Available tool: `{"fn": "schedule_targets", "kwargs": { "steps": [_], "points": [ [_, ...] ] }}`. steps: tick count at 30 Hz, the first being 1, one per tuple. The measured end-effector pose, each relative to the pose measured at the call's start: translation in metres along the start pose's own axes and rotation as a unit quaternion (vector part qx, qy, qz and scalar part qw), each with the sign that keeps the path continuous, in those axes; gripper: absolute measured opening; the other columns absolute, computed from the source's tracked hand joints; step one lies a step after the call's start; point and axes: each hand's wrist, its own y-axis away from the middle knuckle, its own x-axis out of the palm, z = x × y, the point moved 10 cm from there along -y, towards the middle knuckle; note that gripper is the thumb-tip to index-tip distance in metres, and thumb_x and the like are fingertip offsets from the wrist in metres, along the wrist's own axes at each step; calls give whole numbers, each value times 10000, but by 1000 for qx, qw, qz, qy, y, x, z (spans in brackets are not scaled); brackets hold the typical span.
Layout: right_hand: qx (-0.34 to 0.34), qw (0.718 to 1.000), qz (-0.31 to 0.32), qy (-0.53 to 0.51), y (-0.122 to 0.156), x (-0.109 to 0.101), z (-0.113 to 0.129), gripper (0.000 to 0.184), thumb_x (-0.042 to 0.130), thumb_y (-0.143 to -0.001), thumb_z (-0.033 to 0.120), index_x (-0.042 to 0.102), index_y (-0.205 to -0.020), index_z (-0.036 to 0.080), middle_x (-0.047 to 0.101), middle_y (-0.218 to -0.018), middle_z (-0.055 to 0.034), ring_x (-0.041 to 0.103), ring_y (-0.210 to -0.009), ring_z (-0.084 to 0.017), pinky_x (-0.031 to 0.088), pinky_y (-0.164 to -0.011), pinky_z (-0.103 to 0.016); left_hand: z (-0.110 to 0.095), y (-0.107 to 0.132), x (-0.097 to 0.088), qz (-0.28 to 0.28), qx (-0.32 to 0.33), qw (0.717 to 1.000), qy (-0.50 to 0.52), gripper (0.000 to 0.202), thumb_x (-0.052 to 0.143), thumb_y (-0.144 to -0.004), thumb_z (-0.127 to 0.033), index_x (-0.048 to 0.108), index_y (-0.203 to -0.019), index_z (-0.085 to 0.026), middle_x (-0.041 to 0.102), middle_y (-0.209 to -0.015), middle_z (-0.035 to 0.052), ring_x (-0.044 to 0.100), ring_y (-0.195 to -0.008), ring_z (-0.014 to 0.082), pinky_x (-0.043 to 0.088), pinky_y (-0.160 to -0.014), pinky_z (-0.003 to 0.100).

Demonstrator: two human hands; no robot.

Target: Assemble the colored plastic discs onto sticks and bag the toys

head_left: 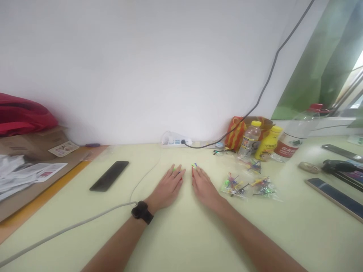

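Observation:
My left hand (pixel 168 187) lies palm down on the pale yellow-green table (pixel 181 234), fingers stretched forward, a ring on one finger and a black watch on the wrist. My right hand (pixel 203 187) lies flat beside it, fingers out too. Small colourful pieces (pixel 194 165) show just past the fingertips of both hands; whether the fingers touch them is unclear. Right of my right hand lie clear bags of small colourful toy parts (pixel 248 186).
A black phone (pixel 109 175) lies to the left, a grey cable (pixel 70 226) runs along the table to a power strip (pixel 176 142). Bottles (pixel 249 140) stand at the back right. Phones and gadgets (pixel 334 194) lie far right; boxes and papers (pixel 31 166) far left.

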Motion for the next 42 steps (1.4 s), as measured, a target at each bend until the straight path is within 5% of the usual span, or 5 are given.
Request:
{"fn": "schedule_targets", "kwargs": {
  "steps": [13,23,30,37,42],
  "points": [
    [-54,970,37,-234,-8,-1,41,597,373,-1003,351,268,-1573,206,293,-1627,-89,275,-1495,-222,233,-1215,-437,13,1,-4,-13,-81,996,35,531,340,-1063,-416,238,-1575,-322,180,-1659,33,55,-1529,326,233,-1211,584],
    [196,962,3,188,15,-132,-120,146,580,-845,275,692,-861,182,721,-1007,-136,638,-987,-287,423,-797,-353,3,1,-11,-24,-67,997,29,492,395,-1044,-433,378,-1522,-318,294,-1624,58,133,-1521,354,273,-1186,583],
    [226,961,80,140,23,-118,-158,166,632,-785,218,693,-938,194,717,-974,-110,658,-893,-243,406,-685,-290,-3,-2,-17,-28,-81,996,20,483,407,-1040,-415,378,-1513,-316,307,-1617,72,203,-1504,357,261,-1175,591],
    [170,975,108,94,16,-99,-130,250,591,-726,89,706,-926,186,719,-952,-81,660,-815,-188,410,-650,-250,-69,-17,-33,-72,14,996,55,314,485,-1004,-300,577,-1302,-259,619,-1329,75,501,-1287,288,374,-1108,496],
    [140,982,121,38,15,-94,-104,242,514,-845,160,666,-1028,199,713,-901,-48,649,-829,-179,427,-672,-244,-95,-60,-17,53,16,995,84,219,561,-940,-405,700,-972,-239,724,-931,55,671,-881,253,521,-783,379]
  ]
}}
